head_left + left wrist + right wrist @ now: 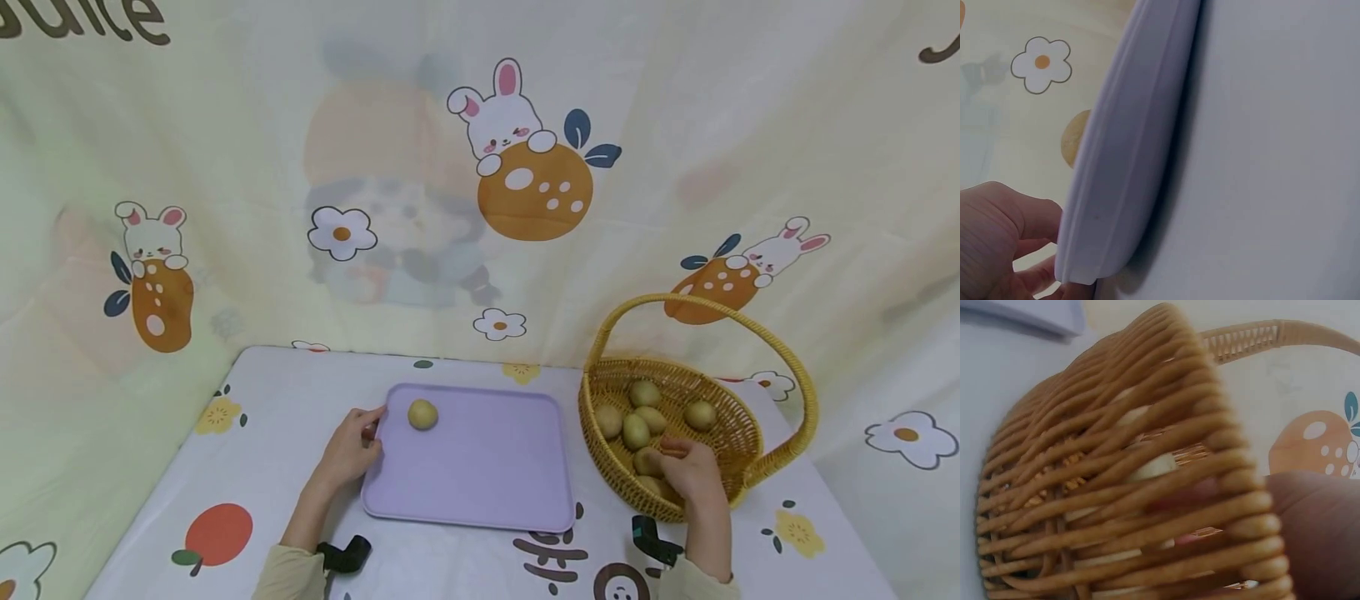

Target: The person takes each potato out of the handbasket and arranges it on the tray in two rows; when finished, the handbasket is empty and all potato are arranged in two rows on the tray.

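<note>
My left hand (348, 450) grips the left edge of a lavender tray (480, 467). In the left wrist view, the thumb and fingers (1038, 215) meet the tray's rim. One small, round, yellow-brown potato (423, 414) lies in the tray's upper left corner. At the right, my right hand (692, 471) reaches into a woven basket (750, 433) and holds a potato (645, 461) with its fingers, which partly cover it. Several more potatoes (636, 431) lie around it. From the right wrist, the basket wall (1116, 469) hides most of the hand and its fingertips.
The basket's tall arched handle (802, 392) rises over its right side. A patterned white cloth (450, 558) covers the table. Behind it hangs a cream curtain (405, 333) printed with rabbits and fruit. Between tray and basket lies a narrow strip of cloth.
</note>
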`<state>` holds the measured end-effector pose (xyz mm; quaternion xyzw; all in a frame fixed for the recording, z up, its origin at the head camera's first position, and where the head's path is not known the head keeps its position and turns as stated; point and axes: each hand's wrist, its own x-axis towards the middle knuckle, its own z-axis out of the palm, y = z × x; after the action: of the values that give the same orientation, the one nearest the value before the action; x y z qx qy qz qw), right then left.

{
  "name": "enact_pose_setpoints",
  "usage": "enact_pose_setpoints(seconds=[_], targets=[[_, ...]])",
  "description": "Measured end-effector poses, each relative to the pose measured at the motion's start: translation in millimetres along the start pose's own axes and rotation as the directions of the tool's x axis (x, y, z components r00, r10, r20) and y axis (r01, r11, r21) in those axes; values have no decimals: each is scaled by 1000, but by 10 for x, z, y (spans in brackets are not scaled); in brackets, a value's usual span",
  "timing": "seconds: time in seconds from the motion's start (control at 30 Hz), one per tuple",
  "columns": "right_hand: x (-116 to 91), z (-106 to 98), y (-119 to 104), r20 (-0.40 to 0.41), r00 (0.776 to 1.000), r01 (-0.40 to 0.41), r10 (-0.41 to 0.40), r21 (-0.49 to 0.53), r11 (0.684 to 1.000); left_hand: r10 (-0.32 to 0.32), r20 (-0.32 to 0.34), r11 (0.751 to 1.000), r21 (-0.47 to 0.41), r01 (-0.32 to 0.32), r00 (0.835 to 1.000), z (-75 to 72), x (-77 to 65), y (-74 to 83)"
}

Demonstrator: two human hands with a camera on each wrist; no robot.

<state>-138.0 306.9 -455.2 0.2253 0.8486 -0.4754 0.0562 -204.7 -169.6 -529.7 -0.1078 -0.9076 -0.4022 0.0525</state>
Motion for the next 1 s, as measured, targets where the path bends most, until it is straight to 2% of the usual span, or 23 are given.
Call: enact_pose_setpoints(seconds=[0.2, 0.33, 0.53, 0.67, 0.83, 1.0], targets=[[-5, 6, 10, -56, 998, 36, -37, -25, 999, 8, -1, 1000, 1, -8, 1000, -13, 4, 17], [-4, 0, 15, -77, 996, 30, -33, -46, 998, 6, -2, 1000, 3, -6, 1000, -11, -3, 14], [-18, 6, -2, -105, 994, -13, 16, 26, 1000, 13, 0, 1000, 0, -13, 1000, 1, -4, -11], [-60, 8, -53, -150, 988, -14, 20, 37, 999, 14, -3, 1000, 3, -14, 1000, 3, -3, -19], [-94, 24, -168, -213, 977, 24, -15, 40, 999, 1, 2, 1000, 11, -1, 1000, -2, -2, -5], [-134, 98, -282, -203, 979, 65, -32, 158, 985, 4, 7, 1000, 14, -4, 1000, -8, 3, 7]])
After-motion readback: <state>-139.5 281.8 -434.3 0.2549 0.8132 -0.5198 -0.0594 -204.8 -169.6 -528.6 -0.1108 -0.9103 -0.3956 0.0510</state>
